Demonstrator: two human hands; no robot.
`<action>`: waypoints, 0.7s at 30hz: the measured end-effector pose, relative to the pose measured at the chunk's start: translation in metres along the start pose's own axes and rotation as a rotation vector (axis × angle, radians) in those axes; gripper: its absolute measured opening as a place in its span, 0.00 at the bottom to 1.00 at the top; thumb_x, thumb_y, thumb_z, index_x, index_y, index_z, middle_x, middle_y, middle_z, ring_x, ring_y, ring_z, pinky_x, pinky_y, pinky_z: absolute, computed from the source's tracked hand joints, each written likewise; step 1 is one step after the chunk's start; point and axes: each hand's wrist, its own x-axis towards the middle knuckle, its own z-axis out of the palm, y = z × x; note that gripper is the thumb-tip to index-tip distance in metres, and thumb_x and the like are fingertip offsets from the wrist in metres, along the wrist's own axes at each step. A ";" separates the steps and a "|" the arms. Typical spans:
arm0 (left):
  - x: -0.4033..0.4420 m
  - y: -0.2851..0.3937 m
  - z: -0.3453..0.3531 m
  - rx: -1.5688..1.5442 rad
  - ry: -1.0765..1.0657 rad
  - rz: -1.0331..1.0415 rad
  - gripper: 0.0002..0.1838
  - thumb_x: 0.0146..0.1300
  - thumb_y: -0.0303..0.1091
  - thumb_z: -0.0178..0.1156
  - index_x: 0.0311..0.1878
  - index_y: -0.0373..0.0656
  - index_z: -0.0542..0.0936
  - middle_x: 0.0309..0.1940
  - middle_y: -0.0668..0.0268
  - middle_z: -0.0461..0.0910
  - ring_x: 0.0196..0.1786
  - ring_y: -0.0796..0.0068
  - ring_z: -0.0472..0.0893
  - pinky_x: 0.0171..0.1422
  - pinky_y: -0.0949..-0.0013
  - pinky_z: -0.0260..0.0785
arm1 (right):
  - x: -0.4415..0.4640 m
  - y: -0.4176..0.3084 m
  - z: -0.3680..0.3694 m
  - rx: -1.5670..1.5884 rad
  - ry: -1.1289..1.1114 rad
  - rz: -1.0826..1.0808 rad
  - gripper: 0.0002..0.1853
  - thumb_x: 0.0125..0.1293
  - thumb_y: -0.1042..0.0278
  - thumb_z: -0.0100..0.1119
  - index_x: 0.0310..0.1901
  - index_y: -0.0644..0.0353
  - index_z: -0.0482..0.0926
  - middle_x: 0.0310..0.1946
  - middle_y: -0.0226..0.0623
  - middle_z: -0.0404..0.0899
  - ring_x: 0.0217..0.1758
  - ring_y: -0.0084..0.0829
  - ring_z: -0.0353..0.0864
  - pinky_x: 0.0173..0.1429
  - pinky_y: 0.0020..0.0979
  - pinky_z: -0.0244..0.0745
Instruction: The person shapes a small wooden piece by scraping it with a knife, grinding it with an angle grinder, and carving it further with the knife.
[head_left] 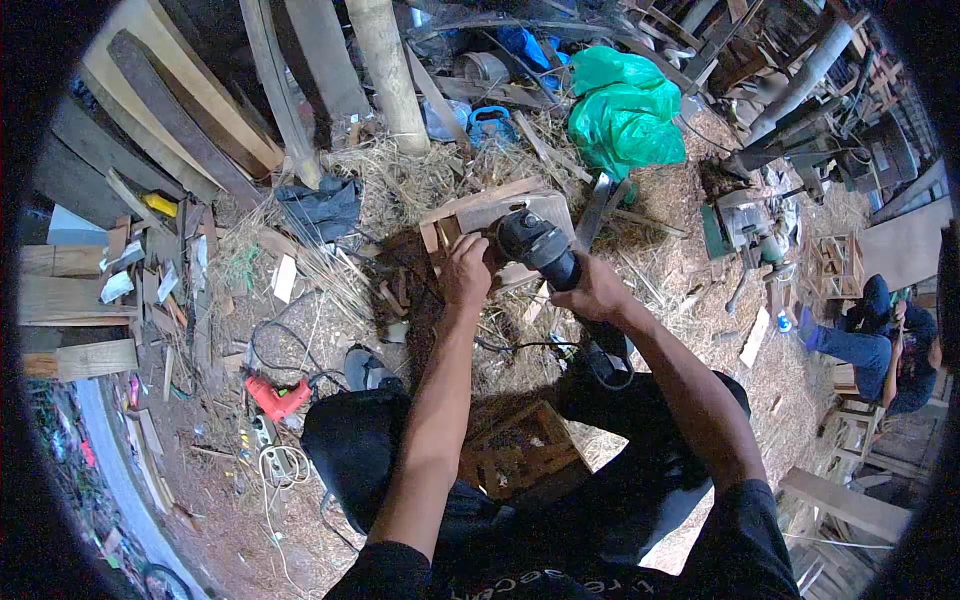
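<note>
My right hand (596, 290) is wrapped round the body of a black angle grinder (537, 243). The grinder's head lies over a pale wooden workpiece (540, 208) made of joined boards. At the workpiece's near left side, my left hand (467, 270) is closed with bent fingers on the wood, close beside the grinder head. A dark part of the grinder fills the small gap between head and fingers, so the exact contact is partly hidden. A black cord (520, 347) runs below the grinder.
A wooden frame (530, 450) lies between my legs. To the left are a red power tool (277, 397) and a power strip (283, 455) with a white cable. Beyond the workpiece stands a green plastic bag (625, 110). Another person (890, 345) sits at the right.
</note>
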 end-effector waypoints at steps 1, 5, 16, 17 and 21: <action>0.000 0.000 0.001 0.004 0.009 0.004 0.12 0.54 0.20 0.54 0.40 0.36 0.82 0.47 0.55 0.82 0.53 0.53 0.79 0.57 0.58 0.72 | 0.000 0.002 0.000 -0.009 -0.006 -0.007 0.30 0.45 0.67 0.71 0.53 0.62 0.73 0.35 0.32 0.78 0.36 0.27 0.73 0.46 0.32 0.73; 0.002 0.000 0.001 -0.008 0.009 -0.043 0.11 0.55 0.21 0.56 0.41 0.38 0.82 0.46 0.57 0.82 0.52 0.55 0.79 0.56 0.59 0.72 | -0.003 -0.007 -0.005 0.015 -0.013 -0.016 0.32 0.44 0.63 0.73 0.53 0.64 0.74 0.38 0.40 0.79 0.40 0.35 0.75 0.50 0.36 0.73; 0.004 0.005 -0.007 0.028 -0.003 -0.013 0.12 0.52 0.19 0.56 0.40 0.37 0.82 0.45 0.56 0.82 0.51 0.54 0.79 0.56 0.58 0.72 | 0.000 -0.002 -0.004 0.009 0.022 0.023 0.35 0.42 0.57 0.76 0.53 0.65 0.76 0.49 0.55 0.79 0.53 0.52 0.78 0.59 0.44 0.72; 0.004 0.004 -0.006 0.021 -0.005 -0.016 0.13 0.52 0.19 0.55 0.40 0.36 0.82 0.45 0.56 0.82 0.52 0.54 0.79 0.56 0.58 0.72 | -0.001 -0.007 -0.006 -0.026 0.020 0.035 0.35 0.42 0.57 0.75 0.53 0.65 0.76 0.48 0.54 0.79 0.53 0.52 0.79 0.59 0.44 0.72; 0.001 0.000 -0.001 -0.001 -0.009 -0.031 0.15 0.51 0.18 0.52 0.41 0.36 0.83 0.45 0.55 0.82 0.53 0.54 0.79 0.57 0.58 0.72 | 0.002 -0.007 -0.004 0.020 0.003 0.019 0.36 0.41 0.57 0.75 0.53 0.64 0.76 0.46 0.53 0.80 0.52 0.50 0.80 0.58 0.43 0.73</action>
